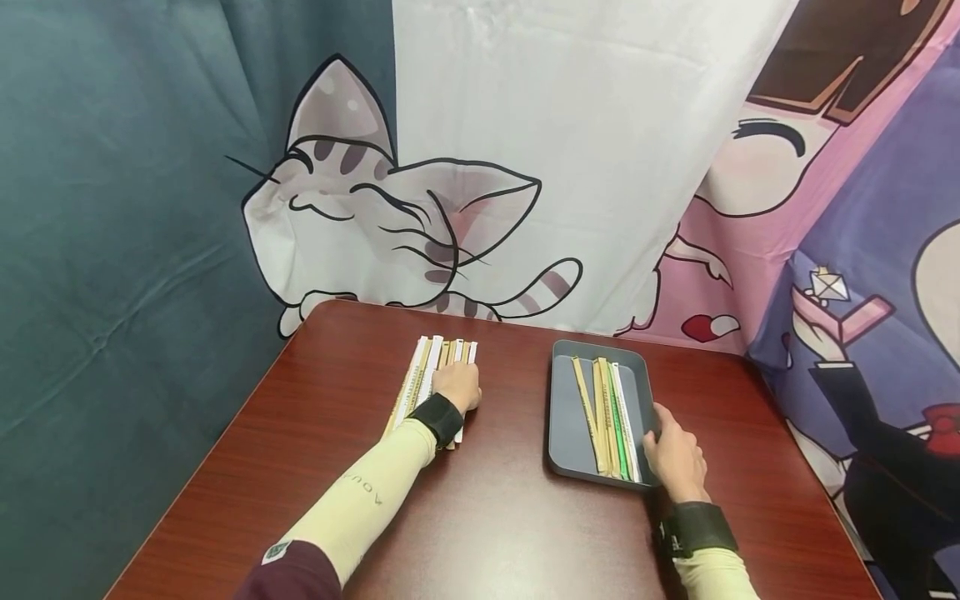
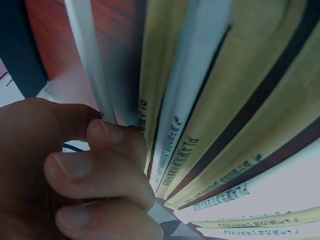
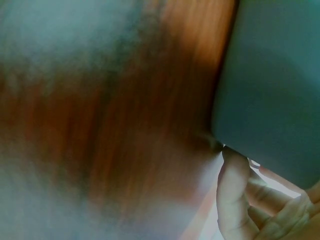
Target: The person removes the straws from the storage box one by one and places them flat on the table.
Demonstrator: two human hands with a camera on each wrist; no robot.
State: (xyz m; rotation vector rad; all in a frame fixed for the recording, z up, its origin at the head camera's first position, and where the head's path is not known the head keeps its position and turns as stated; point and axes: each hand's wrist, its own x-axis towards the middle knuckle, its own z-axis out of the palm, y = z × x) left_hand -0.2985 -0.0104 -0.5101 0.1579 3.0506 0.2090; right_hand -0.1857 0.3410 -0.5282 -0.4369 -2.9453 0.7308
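My left hand (image 1: 457, 385) is over a row of slim paper-wrapped straws (image 1: 411, 387), white and tan with printed lettering, on the table's left half. In the left wrist view, its thumb and curled fingers pinch a white wrapped straw (image 2: 86, 45) standing apart from the row. The other wrapped straws (image 2: 200, 115) fan out beside the fingertips. My right hand (image 1: 677, 454) grips the right side wall of a grey tray (image 1: 564, 417). Inside the tray lie several wrapped straws (image 1: 606, 408), tan, white and one green. The right wrist view shows the fingers at the tray's edge (image 3: 270, 100).
Both the row and the tray rest on a reddish-brown wooden table (image 1: 495, 517). Behind its far edge hangs a curtain (image 1: 585, 125) with cartoon figures; more printed cloth hangs along the right. A dark green cloth (image 1: 127, 208) hangs at the left.
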